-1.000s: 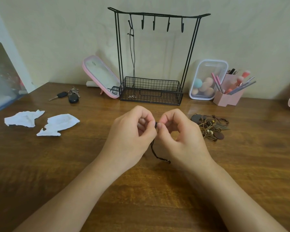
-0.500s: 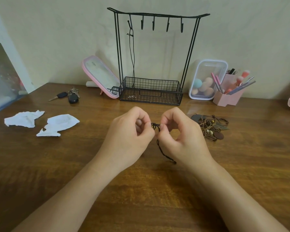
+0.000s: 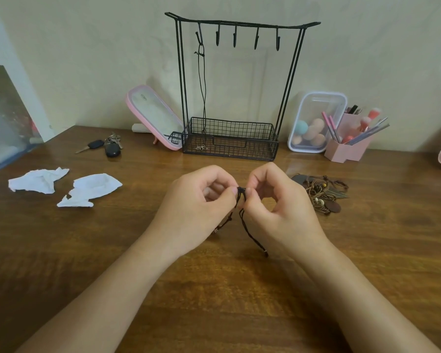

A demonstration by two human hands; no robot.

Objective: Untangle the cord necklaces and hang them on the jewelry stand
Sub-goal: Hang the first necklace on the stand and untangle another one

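Since a second ago: hands eased slightly apart, a second tail of cord come into view under the left hand point(image 3: 196, 207). Item in work – black cord necklace point(image 3: 245, 225), held just above the bench point(image 3: 214, 289) at centre, its small knot point(image 3: 241, 189) pinched between thumb and forefinger of the left hand and of the right hand point(image 3: 280, 207); fingers of both curled, gripping the cord. Two tails hang down from the knot, one toward each wrist. Wire stand point(image 3: 242, 22) – upright at the back of the bench against the wall, five hooks on the top bar, mesh basket at the base. Hung necklace point(image 3: 201, 85) on the leftmost hook, its pendant resting in the basket. Tangled heap of necklaces point(image 3: 321, 193) – brown cords, beads, pendants – on the bench just right of the right hand. Also on the bench: keys point(image 3: 107, 146) and two crumpled tissues point(image 3: 92, 188) at left, pink mirror point(image 3: 154, 115) leaning beside the stand, clear box of sponges point(image 3: 316, 121) and pink brush holder point(image 3: 346, 149) at right.
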